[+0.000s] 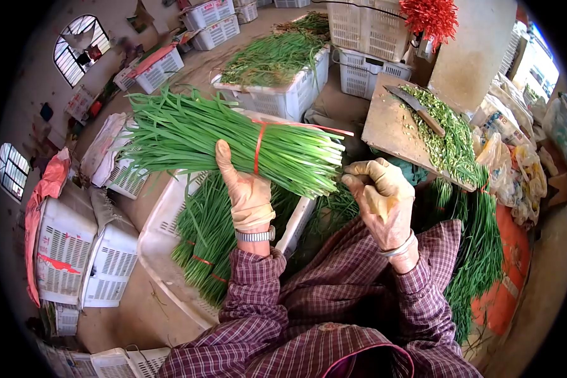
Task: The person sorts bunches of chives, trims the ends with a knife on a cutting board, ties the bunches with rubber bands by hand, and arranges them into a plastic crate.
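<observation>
My left hand (246, 192), in a thin pale glove, grips a thick bunch of garlic chives (201, 135) from below, thumb up along its near side. A red tie (259, 148) circles the bunch, and its loose end trails right above the pale cut ends. Just right of those ends is my gloved right hand (384, 194), its fingers curled in a pinch; whether anything small is between them I cannot make out. Below the held bunch, a white crate (160, 252) contains more chives (201, 220), some tied in red.
At the right, a wooden board (384, 126) bears a knife (416, 108) and chopped chive trimmings (450, 138). Long chives (472, 252) lie beside my right knee. Ahead stands a crate (296, 94) heaped with greens; stacked crates (69, 246) stand left. Red ties (429, 19) hang at the top.
</observation>
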`<state>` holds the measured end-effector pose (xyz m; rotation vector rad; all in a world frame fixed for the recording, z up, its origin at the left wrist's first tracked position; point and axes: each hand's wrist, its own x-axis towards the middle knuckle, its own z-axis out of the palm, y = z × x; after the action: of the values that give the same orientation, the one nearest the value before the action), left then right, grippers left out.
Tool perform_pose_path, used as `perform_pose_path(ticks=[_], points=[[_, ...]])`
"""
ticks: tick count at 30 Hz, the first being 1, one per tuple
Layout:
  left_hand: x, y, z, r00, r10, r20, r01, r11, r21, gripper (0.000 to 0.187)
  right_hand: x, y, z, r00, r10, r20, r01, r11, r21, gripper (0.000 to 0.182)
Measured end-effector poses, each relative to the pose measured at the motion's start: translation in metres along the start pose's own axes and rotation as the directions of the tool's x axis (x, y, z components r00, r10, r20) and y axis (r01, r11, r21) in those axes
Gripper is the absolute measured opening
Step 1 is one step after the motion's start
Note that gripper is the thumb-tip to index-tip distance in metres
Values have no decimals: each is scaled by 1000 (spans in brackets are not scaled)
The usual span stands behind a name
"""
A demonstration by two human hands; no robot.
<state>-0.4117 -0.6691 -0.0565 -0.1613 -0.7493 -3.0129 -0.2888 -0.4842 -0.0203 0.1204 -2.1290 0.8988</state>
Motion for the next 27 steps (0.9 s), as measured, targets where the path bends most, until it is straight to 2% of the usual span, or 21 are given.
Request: perform_pose_path(ticks=[2,4,8,11,13,14,15,16,18,20,21,22,23,24,26,27], points=[[-1,1,0,1000,10,3,-10,1000,-18,76,1,-1,7,996,-85,-13,84,994,-66,17],[-2,1,1,1000,18,25,-18,1000,-19,76,2,-3,12,996,-73,48,78,991,-109,16],[-4,4,-1,998,59,22,-60,998,19,77,-1,6,18,990,-135,47,140,984,-109,11],[-1,13,-5,992,109,64,-115,990,84,79,-11,30,7,980,-191,51,197,940,-279,13],[9,25,-15,980,148,134,-169,972,162,79,-22,66,-12,987,-109,116,150,885,-441,10],[11,36,-20,973,188,134,-209,965,160,79,-31,94,-22,988,3,157,95,781,-617,9],[9,43,-25,975,131,178,-164,969,184,78,-41,134,-31,980,71,187,88,685,-723,11],[7,48,-29,974,61,220,-109,971,211,78,-45,148,-46,943,226,243,47,635,-771,14],[1,51,-34,974,54,220,-103,970,219,79,-38,149,-59,900,330,285,16,629,-777,15],[-10,53,-41,967,-107,233,21,939,344,83,-15,111,-49,968,149,204,0,805,-593,13],[-14,51,-43,965,-151,215,55,917,396,89,1,85,-42,968,106,228,3,902,-431,9],[-19,49,-43,963,-161,217,62,914,400,89,14,53,-32,988,12,156,19,981,-194,5],[-25,48,-41,946,-242,214,136,899,416,91,27,29,-27,979,11,201,7,996,-87,6],[-31,47,-39,924,-320,209,207,878,431,92,37,12,-18,978,-70,194,78,996,-31,6],[-39,44,-33,908,-353,226,227,867,444,93,55,-15,-5,968,-148,203,124,984,126,6],[-43,45,-30,878,-406,253,273,859,433,89,64,-17,4,935,-323,149,307,944,120,7]])
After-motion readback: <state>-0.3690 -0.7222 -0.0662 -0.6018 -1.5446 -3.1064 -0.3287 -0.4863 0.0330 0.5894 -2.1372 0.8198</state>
